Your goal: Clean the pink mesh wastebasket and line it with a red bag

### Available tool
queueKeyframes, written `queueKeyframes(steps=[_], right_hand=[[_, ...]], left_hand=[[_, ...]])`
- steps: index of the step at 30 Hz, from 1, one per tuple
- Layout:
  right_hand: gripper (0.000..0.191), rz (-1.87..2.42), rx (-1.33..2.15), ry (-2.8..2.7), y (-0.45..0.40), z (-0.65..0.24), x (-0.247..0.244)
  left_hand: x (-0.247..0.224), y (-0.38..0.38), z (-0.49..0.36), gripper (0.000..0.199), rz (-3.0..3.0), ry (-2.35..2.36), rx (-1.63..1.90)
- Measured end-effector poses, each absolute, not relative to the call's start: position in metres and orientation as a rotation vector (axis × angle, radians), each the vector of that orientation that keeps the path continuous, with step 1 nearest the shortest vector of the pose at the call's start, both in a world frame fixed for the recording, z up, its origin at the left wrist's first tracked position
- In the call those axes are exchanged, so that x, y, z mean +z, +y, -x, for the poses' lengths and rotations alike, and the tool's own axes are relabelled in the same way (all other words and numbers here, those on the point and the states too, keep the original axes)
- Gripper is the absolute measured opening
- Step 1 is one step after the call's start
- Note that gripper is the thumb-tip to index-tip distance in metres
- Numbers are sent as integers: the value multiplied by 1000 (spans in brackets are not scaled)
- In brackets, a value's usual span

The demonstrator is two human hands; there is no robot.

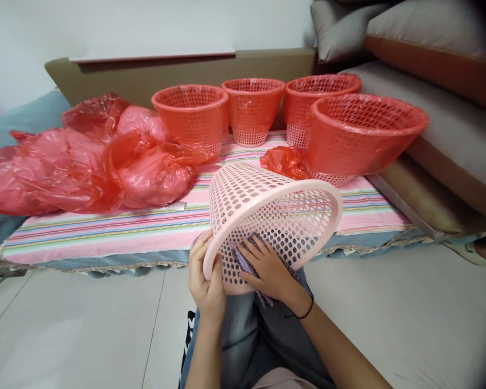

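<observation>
We see one pale pink plastic basket (263,200), punched all over with rounded holes, walls tapering from a thick, smooth, wide rim; it's tipped on its side over the person's lap (241,324), before the striped cover (146,232); its open mouth faces rightward and back toward the person, its long axis slanting from there to the narrower base end, away and left; we mark the left hand (206,278) pinching the rim, thumb inside, fingers outside; right hand (269,270) reaches inside, fingers somewhat spread, pressing a purple-grey cloth (243,260) to the lower wall.
</observation>
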State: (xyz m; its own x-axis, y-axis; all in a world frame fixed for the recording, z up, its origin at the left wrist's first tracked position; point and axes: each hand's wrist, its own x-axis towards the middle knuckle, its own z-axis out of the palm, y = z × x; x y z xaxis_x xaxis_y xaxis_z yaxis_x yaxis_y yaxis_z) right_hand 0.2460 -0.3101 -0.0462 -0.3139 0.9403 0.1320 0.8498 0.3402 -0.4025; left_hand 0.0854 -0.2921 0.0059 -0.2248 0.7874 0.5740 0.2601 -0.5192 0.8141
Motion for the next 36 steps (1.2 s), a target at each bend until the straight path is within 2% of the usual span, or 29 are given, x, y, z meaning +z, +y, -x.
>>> queueKeyframes(steps=[5, 10, 12, 15, 16, 17, 21, 24, 31, 36], right_hand=[[71, 1630, 457, -2255, -312, -245, -35], [67, 1554, 511, -2219, -328, -257, -30], [80, 1550, 456, -2248, -343, -262, -32], [112, 1577, 314, -2321, -366, -265, -41], [114, 1586, 260, -2335, -372, -265, -45], [110, 1595, 203, -2340, -375, -264, -50], [74, 1568, -16, -2244, -377, -260, -64], [61, 1511, -60, -2195, -376, -259, -66], [70, 1584, -41, -2150, -391, -265, -69], [74, 1440, 373, -2007, -386, -278, -55]], left_hand=[[4, -292, -83, 29, -1617, 1242, 1770], [5, -292, -81, 27, -1561, 1263, 1743], [5, -293, -81, 26, -1548, 1271, 1741], [6, -293, -82, 26, -1569, 1264, 1747], [6, -293, -82, 27, -1578, 1262, 1750], [6, -293, -83, 27, -1584, 1261, 1752], [6, -293, -82, 28, -1597, 1268, 1747], [5, -293, -81, 28, -1591, 1298, 1733], [4, -293, -80, 29, -1589, 1314, 1726], [6, -294, -81, 28, -1571, 1316, 1702]])
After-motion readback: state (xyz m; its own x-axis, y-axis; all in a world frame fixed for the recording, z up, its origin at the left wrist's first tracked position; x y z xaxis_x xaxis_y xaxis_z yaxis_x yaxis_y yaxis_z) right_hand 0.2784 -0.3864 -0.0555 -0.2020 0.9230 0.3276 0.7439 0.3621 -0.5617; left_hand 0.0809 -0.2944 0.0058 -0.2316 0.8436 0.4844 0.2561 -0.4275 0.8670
